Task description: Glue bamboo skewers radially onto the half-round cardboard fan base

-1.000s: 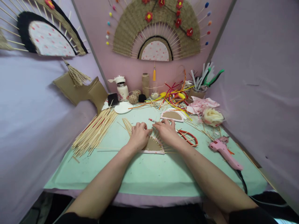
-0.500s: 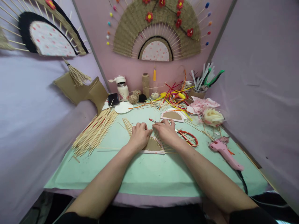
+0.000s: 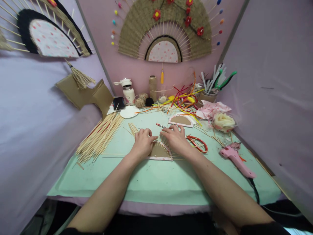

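Observation:
A half-round brown cardboard piece (image 3: 160,150) with a pale dotted rim lies between my hands, thin wooden sticks fanned out along its curve. My left hand (image 3: 142,143) rests over its left side, fingers curled and thumb pointing inward; whatever they grip is hidden. On the other side, my right hand (image 3: 175,138) hovers over the sticks with its fingers apart, the fingertips near the top of the fan. A pencil (image 3: 161,126) lies just beyond the right fingers. Red-handled pliers or scissors (image 3: 197,144), partly covered by sticks, sit right of that hand.
A big pile of sticks (image 3: 101,138) is at left. A second half-round piece (image 3: 181,121) lies behind my hands. At right rest a pink glue gun (image 3: 237,160) with its cord and a cream bundle (image 3: 223,122). Yarn balls, a bottle (image 3: 128,94) and pipe cleaners line the back.
My left hand has shifted slightly left, so the gap between the hands is wider. My right hand has barely moved; the view has tilted a little.

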Demonstrator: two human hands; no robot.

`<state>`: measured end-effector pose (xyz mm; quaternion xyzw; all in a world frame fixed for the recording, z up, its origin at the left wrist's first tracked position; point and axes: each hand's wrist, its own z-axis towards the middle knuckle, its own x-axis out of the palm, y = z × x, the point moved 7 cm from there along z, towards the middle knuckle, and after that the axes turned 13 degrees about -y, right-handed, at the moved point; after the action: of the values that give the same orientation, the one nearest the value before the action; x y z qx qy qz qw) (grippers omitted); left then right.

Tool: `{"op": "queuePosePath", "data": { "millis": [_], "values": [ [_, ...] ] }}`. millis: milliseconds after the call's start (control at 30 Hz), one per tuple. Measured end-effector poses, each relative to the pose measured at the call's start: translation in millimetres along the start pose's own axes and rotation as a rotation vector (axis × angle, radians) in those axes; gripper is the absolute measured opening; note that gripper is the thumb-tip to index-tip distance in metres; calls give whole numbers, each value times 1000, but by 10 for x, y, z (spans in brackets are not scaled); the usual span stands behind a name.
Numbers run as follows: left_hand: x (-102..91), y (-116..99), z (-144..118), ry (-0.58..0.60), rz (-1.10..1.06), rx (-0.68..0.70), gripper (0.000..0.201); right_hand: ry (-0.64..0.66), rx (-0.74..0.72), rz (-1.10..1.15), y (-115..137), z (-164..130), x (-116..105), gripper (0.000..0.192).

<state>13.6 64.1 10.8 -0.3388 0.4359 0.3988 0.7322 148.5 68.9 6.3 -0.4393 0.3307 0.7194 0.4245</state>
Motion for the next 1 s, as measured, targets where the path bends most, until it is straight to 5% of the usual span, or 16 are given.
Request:
{"op": "queuePosePath", "data": {
  "millis": [1000],
  "values": [
    [43,-52,-71,71,3,99,28,26,-92,82,81,-52,-10,25]
  ]
}}
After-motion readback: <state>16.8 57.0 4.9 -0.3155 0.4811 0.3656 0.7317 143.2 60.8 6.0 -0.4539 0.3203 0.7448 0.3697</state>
